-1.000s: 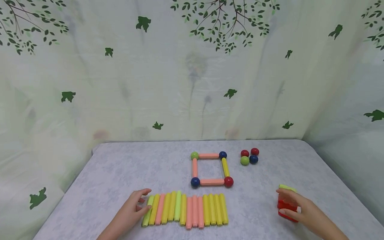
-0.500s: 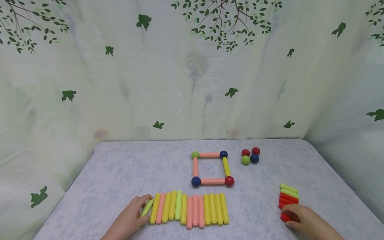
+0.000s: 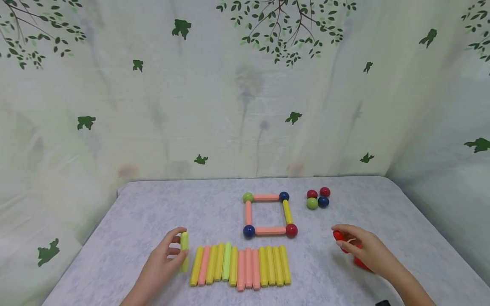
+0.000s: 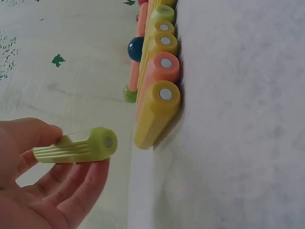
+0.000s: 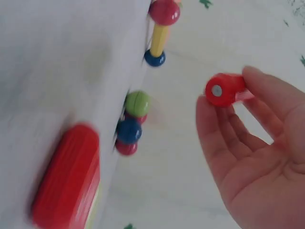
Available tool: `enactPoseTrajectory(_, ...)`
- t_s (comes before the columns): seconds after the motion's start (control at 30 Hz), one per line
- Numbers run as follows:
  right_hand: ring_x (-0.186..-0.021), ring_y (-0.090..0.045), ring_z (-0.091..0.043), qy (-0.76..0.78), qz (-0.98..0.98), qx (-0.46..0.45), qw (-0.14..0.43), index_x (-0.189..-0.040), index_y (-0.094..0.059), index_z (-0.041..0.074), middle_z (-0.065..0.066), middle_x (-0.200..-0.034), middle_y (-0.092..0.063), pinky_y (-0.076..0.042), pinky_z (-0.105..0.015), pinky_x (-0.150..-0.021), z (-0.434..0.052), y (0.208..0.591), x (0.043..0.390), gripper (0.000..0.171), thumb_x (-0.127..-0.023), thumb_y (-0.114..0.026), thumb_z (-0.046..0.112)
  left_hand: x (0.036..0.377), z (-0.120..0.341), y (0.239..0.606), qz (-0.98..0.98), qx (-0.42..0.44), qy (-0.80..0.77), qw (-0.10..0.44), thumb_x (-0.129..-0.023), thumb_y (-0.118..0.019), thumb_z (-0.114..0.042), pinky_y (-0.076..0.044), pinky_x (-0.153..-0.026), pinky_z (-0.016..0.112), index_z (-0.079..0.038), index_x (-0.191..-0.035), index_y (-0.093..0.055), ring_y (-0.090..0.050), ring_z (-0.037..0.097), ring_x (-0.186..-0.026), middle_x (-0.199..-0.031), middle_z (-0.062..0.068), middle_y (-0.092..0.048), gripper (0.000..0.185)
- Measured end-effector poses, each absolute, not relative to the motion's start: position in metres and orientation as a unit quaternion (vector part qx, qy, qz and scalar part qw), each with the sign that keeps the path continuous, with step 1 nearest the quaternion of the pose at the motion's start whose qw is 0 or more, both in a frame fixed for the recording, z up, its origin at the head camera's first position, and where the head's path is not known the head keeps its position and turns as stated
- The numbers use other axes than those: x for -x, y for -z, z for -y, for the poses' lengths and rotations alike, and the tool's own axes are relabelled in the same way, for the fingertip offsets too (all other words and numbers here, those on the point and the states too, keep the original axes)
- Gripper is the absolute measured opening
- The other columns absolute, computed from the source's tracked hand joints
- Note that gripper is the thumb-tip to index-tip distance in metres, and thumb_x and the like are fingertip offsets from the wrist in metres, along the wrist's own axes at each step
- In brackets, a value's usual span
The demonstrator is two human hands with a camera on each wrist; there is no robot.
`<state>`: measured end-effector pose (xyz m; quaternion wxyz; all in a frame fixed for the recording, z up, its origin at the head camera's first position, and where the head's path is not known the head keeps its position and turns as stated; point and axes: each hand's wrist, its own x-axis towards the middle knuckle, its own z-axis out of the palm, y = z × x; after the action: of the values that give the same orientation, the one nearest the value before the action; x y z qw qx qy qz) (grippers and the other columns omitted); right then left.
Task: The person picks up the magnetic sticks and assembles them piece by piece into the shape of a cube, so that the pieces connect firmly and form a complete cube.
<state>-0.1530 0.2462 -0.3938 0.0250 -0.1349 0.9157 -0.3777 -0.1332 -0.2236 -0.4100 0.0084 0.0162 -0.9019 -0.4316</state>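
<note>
My left hand (image 3: 158, 265) pinches a light green magnetic stick (image 3: 184, 250) between thumb and fingers, off the left end of a row of yellow, pink and green sticks (image 3: 249, 270). In the left wrist view that green stick (image 4: 78, 147) shows a round metal disc in its end. On the other side, my right hand (image 3: 363, 248) holds a red magnetic stick (image 3: 338, 236) above the table, and the right wrist view shows the disc in the end of this red stick (image 5: 224, 89). Red sticks (image 3: 361, 264) lie beneath the right hand, which partly hides them.
At the table's middle back lies a square of pink and yellow sticks (image 3: 270, 230) with balls at its corners. Right of it sit several loose balls (image 3: 311, 203), red, green and blue. A leaf-printed curtain (image 3: 214, 106) hangs behind the grey table (image 3: 160, 204).
The left hand has taken the green stick from the row's left end and lifted it upright. With a red stick in its fingers, the right hand has risen and moved left from the right-hand pile.
</note>
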Motion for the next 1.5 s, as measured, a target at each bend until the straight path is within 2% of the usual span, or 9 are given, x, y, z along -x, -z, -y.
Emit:
enactPoseTrajectory(0.17, -0.091, -0.058, -0.023, 0.421, -0.898, 0.13, -0.007, -0.123, -0.05, 0.009, -0.01, -0.106, -0.06, -0.051, -0.03, -0.072, -0.213, 0.398, 0.177, 0.041, -0.084, -0.063, 0.012, 0.145, 0.204, 0.402, 0.866, 0.051, 0.488, 0.091, -0.083, -0.063, -0.006, -0.051, -0.068, 0.029, -0.02, -0.126, -0.04, -0.058, 0.022, -0.088, -0.111, 0.011, -0.05, 0.051)
enactPoseTrajectory(0.33, -0.095, -0.057, -0.023, 0.467, -0.871, 0.147, -0.029, -0.117, -0.054, 0.006, -0.008, -0.104, -0.06, -0.049, -0.03, -0.076, -0.181, 0.408, 0.203, 0.036, -0.083, -0.065, 0.009, 0.157, 0.176, 0.388, 0.795, 0.108, 0.585, 0.115, -0.085, -0.059, 0.0, -0.051, -0.067, 0.03, -0.014, -0.126, -0.041, -0.059, 0.026, -0.087, -0.111, 0.014, -0.047, 0.047)
enactPoseTrajectory(0.4, -0.094, -0.057, -0.022, 0.481, -0.862, 0.158, -0.034, -0.114, -0.055, 0.004, -0.006, -0.103, -0.06, -0.049, -0.031, -0.077, -0.17, 0.412, 0.212, 0.034, -0.083, -0.065, 0.009, 0.162, 0.166, 0.384, 0.767, 0.12, 0.621, 0.11, -0.085, -0.058, 0.001, -0.052, -0.068, 0.034, -0.012, -0.127, -0.041, -0.059, 0.027, -0.088, -0.111, 0.015, -0.046, 0.046)
enactPoseTrajectory(0.53, -0.092, -0.058, -0.02, 0.501, -0.849, 0.167, -0.03, -0.112, -0.057, 0.005, -0.005, -0.101, -0.06, -0.048, -0.034, -0.08, -0.154, 0.42, 0.226, 0.031, -0.082, -0.065, 0.01, 0.179, 0.152, 0.388, 0.736, 0.123, 0.658, 0.102, -0.087, -0.057, -0.003, -0.051, -0.07, 0.035, -0.015, -0.13, -0.037, -0.058, 0.024, -0.089, -0.113, 0.012, -0.044, 0.049)
enactPoseTrajectory(0.83, -0.087, -0.057, -0.016, 0.485, -0.867, 0.117, 0.009, -0.102, -0.058, 0.012, 0.001, -0.091, -0.06, -0.048, -0.035, -0.079, -0.14, 0.43, 0.237, 0.025, -0.08, -0.067, 0.005, 0.204, 0.13, 0.39, 0.683, 0.125, 0.711, 0.106, -0.088, -0.055, -0.003, -0.05, -0.074, 0.034, -0.009, -0.125, -0.039, -0.055, 0.026, -0.093, -0.11, 0.013, -0.044, 0.04)
enactPoseTrajectory(1.0, -0.085, -0.056, -0.016, 0.478, -0.87, 0.116, 0.016, -0.1, -0.057, 0.014, 0.002, -0.091, -0.059, -0.049, -0.034, -0.077, -0.135, 0.429, 0.237, 0.025, -0.079, -0.068, 0.005, 0.212, 0.11, 0.387, 0.634, 0.132, 0.757, 0.088, -0.089, -0.055, -0.004, -0.048, -0.08, 0.035, -0.008, -0.123, -0.038, -0.054, 0.027, -0.098, -0.111, 0.019, -0.044, 0.039)
enactPoseTrajectory(1.3, -0.083, -0.056, -0.014, 0.449, -0.884, 0.125, 0.003, -0.098, -0.057, 0.016, 0.004, -0.09, -0.058, -0.049, -0.033, -0.075, -0.128, 0.431, 0.236, 0.026, -0.077, -0.071, 0.008, 0.225, 0.067, 0.397, 0.589, 0.133, 0.796, 0.04, -0.089, -0.054, -0.003, -0.047, -0.082, 0.038, -0.005, -0.126, -0.038, -0.053, 0.027, -0.102, -0.118, 0.023, -0.042, 0.04)
enactPoseTrajectory(1.5, -0.081, -0.056, -0.014, 0.449, -0.882, 0.143, -0.005, -0.097, -0.057, 0.015, 0.005, -0.089, -0.059, -0.049, -0.034, -0.076, -0.128, 0.431, 0.235, 0.027, -0.077, -0.071, 0.007, 0.226, 0.049, 0.411, 0.592, 0.124, 0.796, 0.009, -0.09, -0.053, -0.003, -0.047, -0.081, 0.038, -0.003, -0.127, -0.037, -0.052, 0.024, -0.103, -0.12, 0.017, -0.044, 0.04)
